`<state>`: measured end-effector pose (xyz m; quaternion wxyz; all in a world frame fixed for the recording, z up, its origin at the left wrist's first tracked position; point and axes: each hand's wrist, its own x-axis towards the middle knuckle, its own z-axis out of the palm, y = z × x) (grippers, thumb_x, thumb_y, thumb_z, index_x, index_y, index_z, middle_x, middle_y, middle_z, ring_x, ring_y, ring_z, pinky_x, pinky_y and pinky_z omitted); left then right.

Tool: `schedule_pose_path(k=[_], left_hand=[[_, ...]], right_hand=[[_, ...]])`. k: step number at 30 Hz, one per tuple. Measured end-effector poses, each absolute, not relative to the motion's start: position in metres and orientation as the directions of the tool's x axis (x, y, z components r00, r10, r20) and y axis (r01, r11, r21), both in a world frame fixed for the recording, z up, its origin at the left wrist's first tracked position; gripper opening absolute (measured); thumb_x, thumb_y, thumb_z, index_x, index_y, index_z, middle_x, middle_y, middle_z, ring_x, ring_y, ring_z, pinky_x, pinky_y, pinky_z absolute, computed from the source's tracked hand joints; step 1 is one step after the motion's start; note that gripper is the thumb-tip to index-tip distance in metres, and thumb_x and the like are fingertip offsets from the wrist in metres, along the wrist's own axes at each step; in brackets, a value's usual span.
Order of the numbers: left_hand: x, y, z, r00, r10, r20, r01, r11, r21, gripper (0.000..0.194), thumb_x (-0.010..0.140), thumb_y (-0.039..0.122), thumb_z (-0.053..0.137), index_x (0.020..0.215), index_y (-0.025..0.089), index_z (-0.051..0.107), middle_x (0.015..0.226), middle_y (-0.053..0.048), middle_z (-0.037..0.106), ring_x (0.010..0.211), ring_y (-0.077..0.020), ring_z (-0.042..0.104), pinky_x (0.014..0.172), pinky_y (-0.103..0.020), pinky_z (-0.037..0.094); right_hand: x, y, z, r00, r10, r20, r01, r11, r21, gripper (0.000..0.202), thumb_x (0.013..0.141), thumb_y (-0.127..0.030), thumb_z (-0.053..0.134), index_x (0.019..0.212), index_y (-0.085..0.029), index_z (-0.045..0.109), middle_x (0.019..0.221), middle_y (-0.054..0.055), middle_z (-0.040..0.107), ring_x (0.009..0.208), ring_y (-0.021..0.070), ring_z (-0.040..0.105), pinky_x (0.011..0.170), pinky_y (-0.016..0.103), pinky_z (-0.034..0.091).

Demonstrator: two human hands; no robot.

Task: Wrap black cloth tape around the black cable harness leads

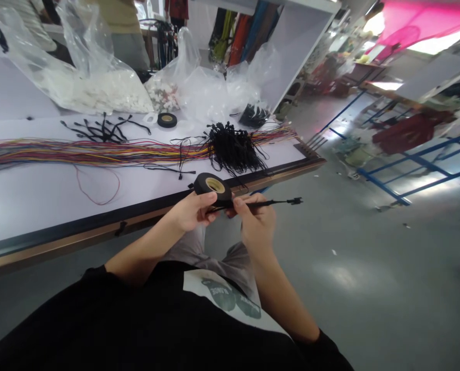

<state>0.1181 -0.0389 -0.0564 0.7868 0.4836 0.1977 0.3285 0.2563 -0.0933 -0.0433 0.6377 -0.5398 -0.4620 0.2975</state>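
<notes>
My left hand (194, 210) is closed on a roll of black tape (222, 191), its thumb over the roll's pale core. Close beside it, my right hand (257, 219) pinches a thin black-wrapped cable (278, 202) that ends in a small black connector (295, 201) pointing right. The cable runs under the tape roll between both hands; whether tape joins it to the roll is hidden by my fingers. Both hands are in front of the table edge, above my lap. Just beyond them lies a thick bunch of black cables with connectors (235, 149).
Long red, yellow and blue wires (137, 153) stretch along the white table (40, 206). Behind them lie several short black cables (106, 130), another tape roll (167, 120) and clear bags of small white parts (94, 93). A blue metal frame (384, 188) stands at right.
</notes>
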Motion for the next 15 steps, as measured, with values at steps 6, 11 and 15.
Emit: schedule_pose_path(k=[6,11,15], left_hand=[[0.112,-0.058,-0.055,0.643,0.614,0.457,-0.253,-0.392,0.884,0.086,0.034,0.048,0.085,0.109,0.021,0.052,0.111,-0.009,0.05,0.093,-0.0203,0.051,0.076,-0.032,0.047],[0.118,-0.054,-0.054,0.606,0.748,0.272,-0.022,-0.326,0.945,0.039,0.066,0.038,0.068,0.095,0.019,0.05,0.08,0.001,0.051,0.059,-0.0076,0.042,0.054,-0.022,0.04],[0.132,-0.053,-0.051,0.389,0.87,0.303,0.148,-0.383,0.912,0.007,0.071,0.016,0.056,0.067,0.017,0.051,0.066,0.004,0.053,0.062,-0.0087,0.048,0.06,-0.021,0.041]], right_hand=[[0.271,-0.091,-0.037,0.459,0.858,0.229,0.201,0.151,-0.968,0.027,0.071,-0.037,0.066,0.06,-0.02,0.048,0.045,-0.008,0.05,0.042,0.0083,0.045,0.047,0.024,0.037],[0.271,-0.104,-0.027,0.363,0.831,0.422,0.473,0.226,-0.852,0.024,0.072,-0.033,0.066,0.058,-0.02,0.051,0.062,-0.003,0.06,0.06,0.0116,0.054,0.06,0.028,0.042],[0.265,-0.105,-0.029,0.313,0.864,0.394,0.455,0.227,-0.861,0.021,0.077,-0.037,0.06,0.065,-0.022,0.052,0.062,-0.003,0.056,0.06,0.0122,0.053,0.056,0.027,0.04]])
